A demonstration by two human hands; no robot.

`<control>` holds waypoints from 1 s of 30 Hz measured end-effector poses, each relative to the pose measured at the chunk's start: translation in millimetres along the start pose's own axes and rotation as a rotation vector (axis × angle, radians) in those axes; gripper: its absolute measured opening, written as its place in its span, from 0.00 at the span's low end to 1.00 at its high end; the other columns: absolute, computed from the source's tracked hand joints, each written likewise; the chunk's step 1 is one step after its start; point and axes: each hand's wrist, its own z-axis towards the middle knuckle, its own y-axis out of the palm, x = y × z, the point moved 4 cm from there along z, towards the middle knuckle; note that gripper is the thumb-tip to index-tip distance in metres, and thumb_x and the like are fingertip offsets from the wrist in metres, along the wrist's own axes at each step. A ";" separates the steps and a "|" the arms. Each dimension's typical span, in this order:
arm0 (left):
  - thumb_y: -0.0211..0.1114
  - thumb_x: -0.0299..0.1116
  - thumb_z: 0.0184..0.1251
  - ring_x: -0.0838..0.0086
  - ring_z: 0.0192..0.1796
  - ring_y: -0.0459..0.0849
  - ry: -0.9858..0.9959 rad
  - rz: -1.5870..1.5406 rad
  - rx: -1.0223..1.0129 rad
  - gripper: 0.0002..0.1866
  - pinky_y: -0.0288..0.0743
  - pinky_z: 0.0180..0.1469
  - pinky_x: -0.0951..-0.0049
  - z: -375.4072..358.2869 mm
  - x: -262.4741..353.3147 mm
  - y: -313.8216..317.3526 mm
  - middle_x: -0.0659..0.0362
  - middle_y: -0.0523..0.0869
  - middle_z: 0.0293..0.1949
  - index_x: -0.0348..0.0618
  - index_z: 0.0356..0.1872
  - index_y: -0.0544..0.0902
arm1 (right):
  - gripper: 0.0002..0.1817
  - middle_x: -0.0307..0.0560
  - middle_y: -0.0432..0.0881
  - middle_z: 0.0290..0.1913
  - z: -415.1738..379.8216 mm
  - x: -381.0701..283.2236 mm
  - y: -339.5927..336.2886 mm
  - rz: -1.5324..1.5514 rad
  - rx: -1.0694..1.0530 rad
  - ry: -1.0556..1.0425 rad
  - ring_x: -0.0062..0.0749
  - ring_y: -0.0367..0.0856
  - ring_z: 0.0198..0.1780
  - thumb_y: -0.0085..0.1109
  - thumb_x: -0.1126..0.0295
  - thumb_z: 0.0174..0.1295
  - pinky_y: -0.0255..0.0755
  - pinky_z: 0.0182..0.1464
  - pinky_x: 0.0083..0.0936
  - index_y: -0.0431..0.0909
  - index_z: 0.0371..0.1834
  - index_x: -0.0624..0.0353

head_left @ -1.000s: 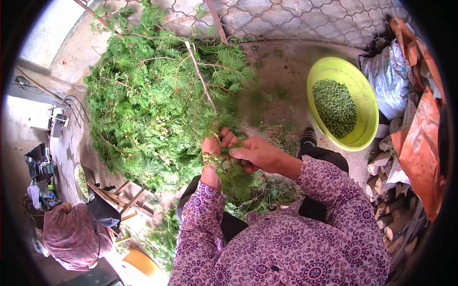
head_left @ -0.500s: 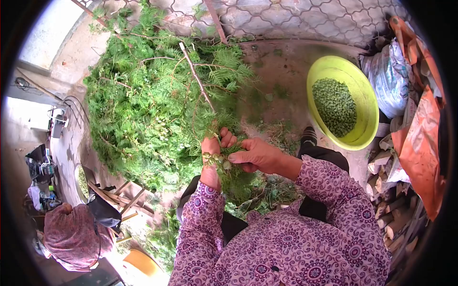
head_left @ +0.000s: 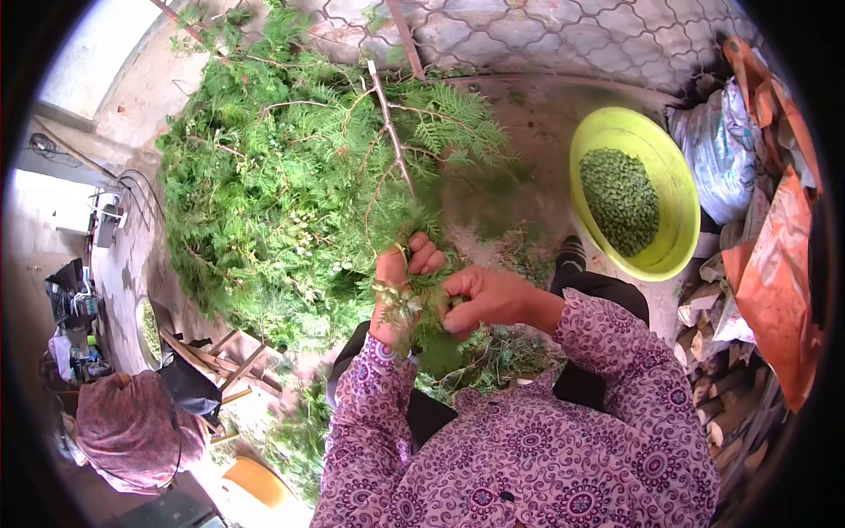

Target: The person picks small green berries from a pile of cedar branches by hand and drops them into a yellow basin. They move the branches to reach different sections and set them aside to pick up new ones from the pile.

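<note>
My left hand (head_left: pixel 407 264) is closed around a leafy conifer branch (head_left: pixel 387 123), whose bare brown stem points up and away from me. A sprig with pale green seed cones (head_left: pixel 405 302) hangs over my left wrist. Just to the right, my right hand (head_left: pixel 497 299) is closed, thumb against curled fingers, with small green seed cones (head_left: pixel 456 302) showing between them. Its fingertips are close beside the foliage; whether they touch it is hard to tell.
A large pile of cut conifer branches (head_left: pixel 255 202) lies ahead. On the right stands a yellow-green basin (head_left: pixel 682 189) with green cones (head_left: pixel 619 198) inside, near sacks (head_left: pixel 717 158) and firewood (head_left: pixel 726 414). Another person (head_left: pixel 132 427) sits at the lower left, by an orange basin (head_left: pixel 255 484).
My right hand has drawn slightly right, away from my left wrist, with its fingers curled in more. The branch has swung a little to the right.
</note>
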 end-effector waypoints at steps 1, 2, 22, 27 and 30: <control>0.62 0.45 0.58 0.84 0.28 0.57 0.033 0.103 0.025 0.19 0.57 0.32 0.84 -7.0 0.0 1.5 0.68 0.60 0.25 0.44 0.36 0.65 | 0.07 0.36 0.75 0.22 -1.4 -1.7 5.1 0.065 -0.010 0.030 0.17 0.73 0.20 0.57 0.69 0.53 0.65 0.24 0.12 0.76 0.32 0.60; 0.62 0.45 0.58 0.84 0.28 0.57 0.034 0.105 0.028 0.19 0.57 0.32 0.84 -8.4 1.2 2.0 0.68 0.60 0.25 0.44 0.36 0.65 | 0.07 0.36 0.76 0.22 -3.3 -3.9 9.3 0.133 -0.017 0.057 0.17 0.73 0.20 0.55 0.69 0.53 0.66 0.24 0.14 0.75 0.31 0.60; 0.41 0.30 0.63 0.77 0.18 0.59 0.056 0.402 0.489 0.05 0.56 0.20 0.76 19.9 4.9 -23.6 0.62 0.65 0.20 0.43 0.30 0.65 | 0.14 0.48 0.75 0.25 -14.9 -46.2 8.0 -0.944 0.361 -0.564 0.42 0.76 0.30 0.63 0.69 0.44 0.70 0.35 0.31 0.75 0.35 0.59; 0.41 0.29 0.63 0.77 0.17 0.60 0.090 0.384 0.435 0.05 0.56 0.19 0.76 20.9 0.4 -14.9 0.62 0.65 0.20 0.44 0.31 0.66 | 0.12 0.49 0.75 0.24 -16.0 -33.7 1.8 -1.102 0.398 -0.477 0.43 0.76 0.29 0.62 0.68 0.45 0.70 0.33 0.32 0.76 0.35 0.57; 0.41 0.29 0.64 0.78 0.17 0.60 0.052 0.359 0.450 0.04 0.56 0.19 0.76 20.2 -2.3 -19.2 0.62 0.65 0.20 0.44 0.33 0.66 | 0.08 0.47 0.77 0.24 -14.0 -39.1 -1.4 -0.975 0.363 -0.311 0.37 0.76 0.26 0.60 0.69 0.47 0.69 0.31 0.27 0.77 0.30 0.58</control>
